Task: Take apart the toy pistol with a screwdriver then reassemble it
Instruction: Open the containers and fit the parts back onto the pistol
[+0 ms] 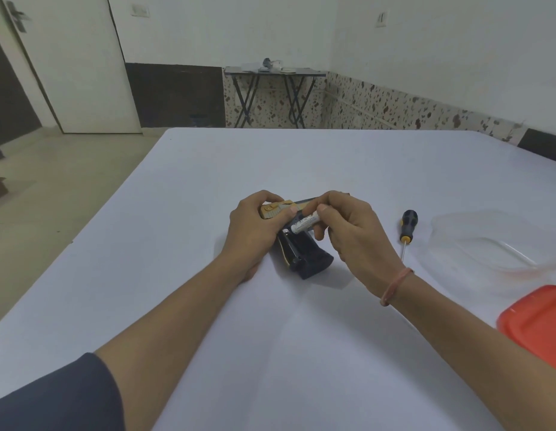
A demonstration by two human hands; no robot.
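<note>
a: where's the toy pistol right now?

b: around the middle of the white table. its black grip rests on the surface and points toward me, and the tan top end is lifted. my left hand is curled round that tan part, thumb laid across it.

a: and the other hand?

b: my right hand pinches a small white cylinder between thumb and forefinger, its end against the pistol just above the grip. it could be a battery or a marker; it's too blurred for me to tell.

a: anything in the way?

b: both hands cover most of the barrel, so that part is hidden from me. the screwdriver lies just right of my right hand, untouched, with its black-and-yellow handle away from me. further right is a clear plastic container, and nearer me a red lid. a folding table stands by the far wall, with a white door to the left.
</note>
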